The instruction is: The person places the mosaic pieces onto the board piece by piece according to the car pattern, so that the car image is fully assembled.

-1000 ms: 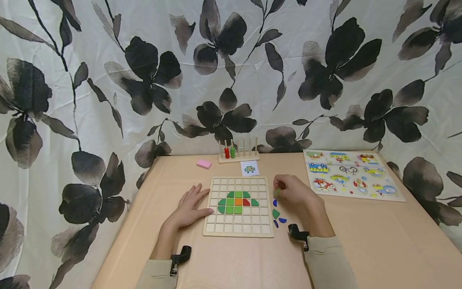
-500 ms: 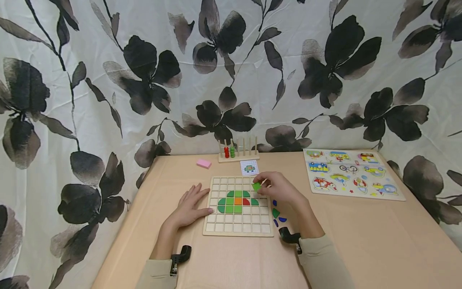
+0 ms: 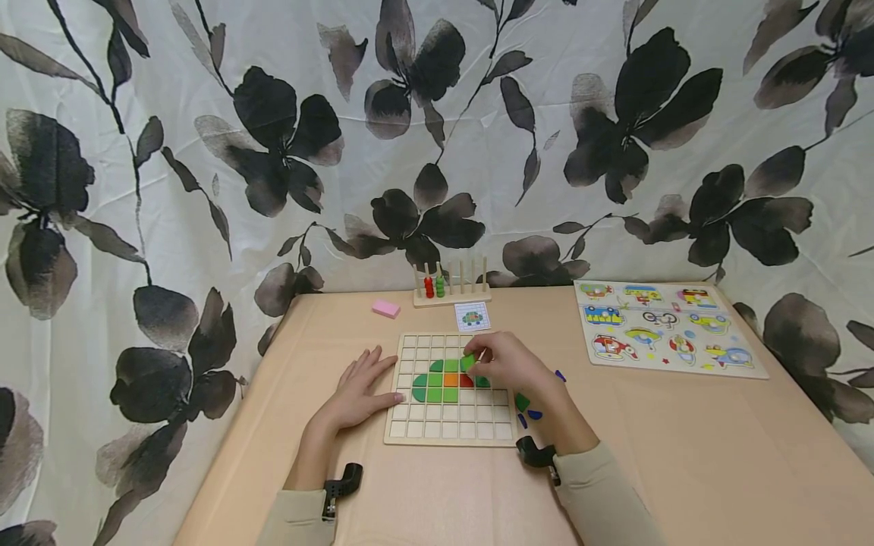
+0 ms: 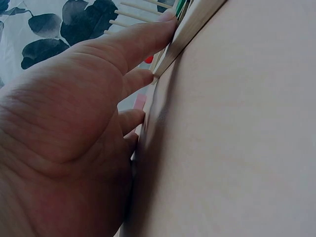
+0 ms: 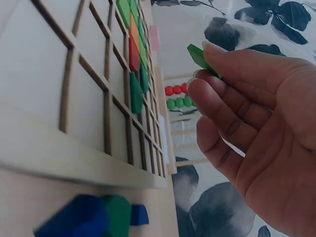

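A wooden grid board point(image 3: 423, 434) carries green, orange and red tiles point(image 3: 435, 395) set in a rounded shape. My right hand point(image 3: 510, 368) pinches a green tile point(image 5: 201, 59) between thumb and fingers, over the upper right of that shape. In the right wrist view the green tile is tilted and clear of the board. My left hand point(image 3: 358, 393) lies with fingers spread at the board's left side. Its thumb point(image 4: 148, 42) rests on the board's edge. Beside the board's right edge lie several loose pieces, among them a green one point(image 3: 522, 402) and a blue one point(image 3: 535, 415).
Behind the board lies a card point(image 3: 473, 317) with a small coloured grid picture. A wooden peg rack point(image 3: 451, 300) with red and green beads stands at the back, with a pink block point(image 3: 385, 309) to its left. A picture puzzle board point(image 3: 665, 331) lies at right.
My right hand has moved left from beside the board to over the tile shape, bringing the green tile along. My left hand has stayed in place.
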A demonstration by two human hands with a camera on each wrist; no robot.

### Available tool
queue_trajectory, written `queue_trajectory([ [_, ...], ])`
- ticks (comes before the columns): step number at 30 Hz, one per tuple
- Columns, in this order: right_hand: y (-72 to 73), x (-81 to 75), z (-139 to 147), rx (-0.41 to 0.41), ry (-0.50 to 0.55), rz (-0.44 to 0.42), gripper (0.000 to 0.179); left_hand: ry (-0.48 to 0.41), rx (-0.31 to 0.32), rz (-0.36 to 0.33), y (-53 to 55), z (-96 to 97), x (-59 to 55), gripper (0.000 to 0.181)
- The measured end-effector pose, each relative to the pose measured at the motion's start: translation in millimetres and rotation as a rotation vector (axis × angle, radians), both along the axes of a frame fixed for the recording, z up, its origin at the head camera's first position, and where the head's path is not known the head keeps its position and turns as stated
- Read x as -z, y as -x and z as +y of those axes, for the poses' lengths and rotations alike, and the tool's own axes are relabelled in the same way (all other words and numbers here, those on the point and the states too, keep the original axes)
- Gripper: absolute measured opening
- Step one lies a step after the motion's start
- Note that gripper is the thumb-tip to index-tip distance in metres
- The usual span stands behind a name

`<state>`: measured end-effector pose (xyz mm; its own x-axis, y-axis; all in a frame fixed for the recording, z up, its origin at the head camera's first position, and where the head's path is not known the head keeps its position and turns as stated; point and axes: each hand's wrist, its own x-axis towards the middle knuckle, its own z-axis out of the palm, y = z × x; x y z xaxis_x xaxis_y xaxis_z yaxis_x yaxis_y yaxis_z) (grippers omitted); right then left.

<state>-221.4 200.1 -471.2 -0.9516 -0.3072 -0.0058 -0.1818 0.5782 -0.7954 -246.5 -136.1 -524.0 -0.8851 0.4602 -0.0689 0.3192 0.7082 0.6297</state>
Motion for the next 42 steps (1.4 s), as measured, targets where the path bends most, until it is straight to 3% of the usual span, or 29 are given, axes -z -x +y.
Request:
queue_trajectory([
  [6, 2.1, 5.4, -6.0, -0.080, -0.057, 0.029, 0.023, 0.006, 0.001, 0.005, 0.9, -0.1, 1.2, 0.082],
  [21, -3.4, 5.6, -2.4, -0.258, -0.088, -0.077, 0.019, 0.002, -0.002, 0.000, 1.1, 0.1, 1.4, 0.082],
  [42, -4.6, 10.4, -7.2, -0.250, -0.187, -0.031, 0.022, 0.007, 0.000, 0.009, 2.2, -0.2, 1.1, 0.083],
])
